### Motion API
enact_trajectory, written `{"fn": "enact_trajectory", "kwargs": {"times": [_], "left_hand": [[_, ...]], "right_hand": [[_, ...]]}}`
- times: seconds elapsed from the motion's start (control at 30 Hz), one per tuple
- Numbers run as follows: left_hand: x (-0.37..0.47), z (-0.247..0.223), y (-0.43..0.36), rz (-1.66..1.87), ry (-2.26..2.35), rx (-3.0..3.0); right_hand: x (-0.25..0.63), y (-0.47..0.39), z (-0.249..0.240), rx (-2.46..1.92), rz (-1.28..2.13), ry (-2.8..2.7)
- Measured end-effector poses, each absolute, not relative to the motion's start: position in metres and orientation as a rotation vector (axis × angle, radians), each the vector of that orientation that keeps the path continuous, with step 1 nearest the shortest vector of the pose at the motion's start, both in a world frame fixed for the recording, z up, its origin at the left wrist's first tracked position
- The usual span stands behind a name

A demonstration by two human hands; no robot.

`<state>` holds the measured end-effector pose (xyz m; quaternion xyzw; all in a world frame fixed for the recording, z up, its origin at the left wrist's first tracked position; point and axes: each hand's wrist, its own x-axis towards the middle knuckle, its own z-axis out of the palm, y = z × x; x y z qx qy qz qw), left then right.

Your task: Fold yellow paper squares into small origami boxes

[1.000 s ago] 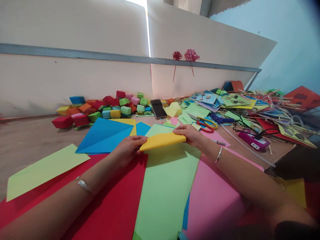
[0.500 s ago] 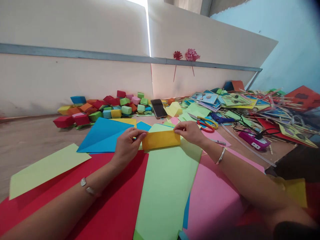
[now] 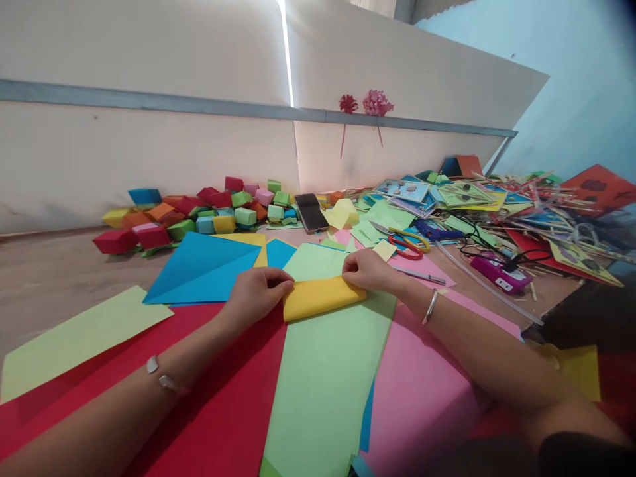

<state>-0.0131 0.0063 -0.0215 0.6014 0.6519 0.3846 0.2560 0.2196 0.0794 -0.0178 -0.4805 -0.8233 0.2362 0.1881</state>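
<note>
Both our left grip (image 3: 256, 292) and right grip (image 3: 372, 270) pinch the yellow paper (image 3: 322, 299), its long axis spanning crosswise between them.

Folded yellow paper (image 3: 324, 299), held at both ends

Left hand (image 3: 258, 293) pinches one end, right hand (image 3: 368, 270) has the other, right over a light green sheet (image 3: 320, 381). Red sheet (image 3: 228, 397) on the left, pink sheet (image 3: 422, 377) on the right. Phone (image 3: 311, 213) and scissors (image 3: 397, 233) sit further back, plus a whole heap of colorful blocks (image 3: 205, 224) by the white panel (image 3: 199, 149).
</note>
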Motion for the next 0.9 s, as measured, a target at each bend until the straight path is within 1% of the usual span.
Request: {"fn": "enact_trajectory", "kwargs": {"times": [0.2,0.43,0.53,0.6,0.7,0.73,0.9], "left_hand": [[-0.013,-0.029,0.009,1.01,1.803,1.891],[-0.015,-0.035,0.009,0.788,1.807,2.159],[-0.012,-0.034,0.012,0.752,1.824,2.227],[-0.009,-0.03,0.016,0.607,1.753,2.376],[-0.004,-0.02,0.023,0.191,1.479,2.604],[-0.002,-0.016,0.025,0.107,1.422,2.621],[0.01,-0.009,0.029,0.071,1.494,2.557]], "right_hand": [[0.216,0.074,-0.019,-1.437,0.479,-2.425],[0.215,0.07,-0.012,-1.532,0.413,-2.524],[0.213,0.068,-0.011,-1.547,0.398,-2.533],[0.212,0.067,-0.011,-1.546,0.391,-2.543],[0.211,0.067,-0.011,-1.532,0.38,-2.559],[0.212,0.067,-0.011,-1.526,0.379,-2.562],[0.212,0.069,-0.012,-1.523,0.397,-2.569]]}}
